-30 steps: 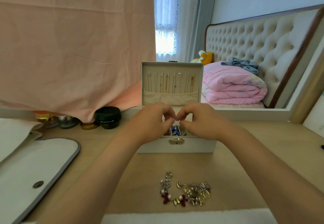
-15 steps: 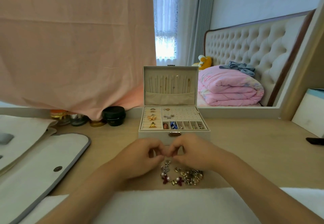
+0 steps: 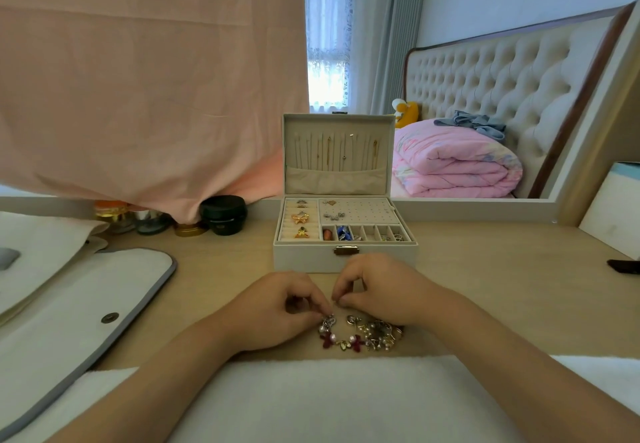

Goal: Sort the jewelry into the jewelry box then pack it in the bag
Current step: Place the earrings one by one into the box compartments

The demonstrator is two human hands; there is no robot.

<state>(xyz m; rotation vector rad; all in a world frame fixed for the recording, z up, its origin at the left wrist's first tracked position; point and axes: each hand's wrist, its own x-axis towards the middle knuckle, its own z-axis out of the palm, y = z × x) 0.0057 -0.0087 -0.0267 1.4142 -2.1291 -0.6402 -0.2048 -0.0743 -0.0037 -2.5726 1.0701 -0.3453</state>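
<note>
The white rectangular jewelry box (image 3: 345, 258) stands open on the pale wooden tabletop (image 3: 485, 286), its lid upright with thin gold chains hanging inside it. The box is partly filled: gold bow-shaped pieces sit in the ring rolls at its left side, a few small studs are pinned on the perforated panel at its back right, and the row of small compartments along its front edge holds an orange piece, a blue piece and some silver bits, with several compartments looking bare.

Just in front of the box lies a loose heap of mixed jewelry (image 3: 363, 335): pearls, dark red bows, gold hearts and silver rings, tangled together. So sorting is under way, I judge, but well short of done.

Both hands hover over the box-side edge of that heap. The left hand (image 3: 277, 311) has its fingers pinched together at a small silver piece at the heap's near-left corner, and the right hand (image 3: 377, 290) has thumb and forefinger drawn together right beside it; whether either truly grips a piece, or which one, I cannot tell at this size.

The white fabric bag with a grey trim and a snap button (image 3: 86, 314) lies flat well to the left of the box. Still to do: clear the heap, shut and latch the box, and pack it in the bag.
</note>
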